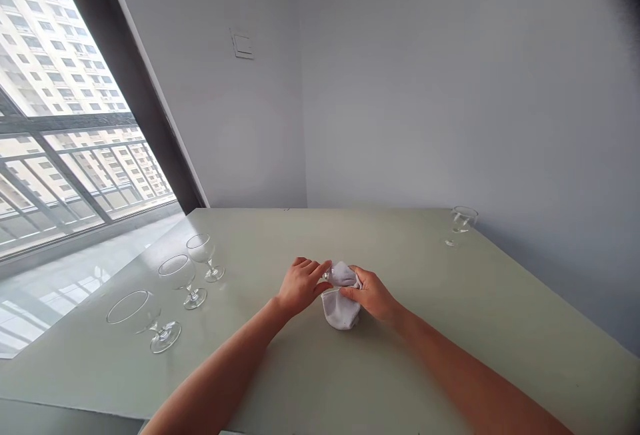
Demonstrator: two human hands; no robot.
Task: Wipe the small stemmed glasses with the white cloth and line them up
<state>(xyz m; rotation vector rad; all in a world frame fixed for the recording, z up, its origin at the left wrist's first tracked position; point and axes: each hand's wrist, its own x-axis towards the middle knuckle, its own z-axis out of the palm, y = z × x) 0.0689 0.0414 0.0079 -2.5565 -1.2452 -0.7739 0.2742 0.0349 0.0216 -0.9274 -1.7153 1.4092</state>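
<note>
White cloth (341,312) is clamped between the right hand (373,295) and left hand (301,285), fingers together on it. Three bare goblets (181,275) stand left on the worktop (400,355), another goblet (463,222) far right.

Count at the table (410,268): one. Two hands are present, a left hand (301,285) and a right hand (373,294), with one white cloth (341,305) bunched between them. Stemmed glasses standing free number four: three stemmed glasses (183,280) in a row at 9 o'clock from the hands, and one far stemmed glass (461,225) at 2 o'clock. One window (65,108) at 10 o'clock. One wall switch plate (243,44) at 11 o'clock.
</note>
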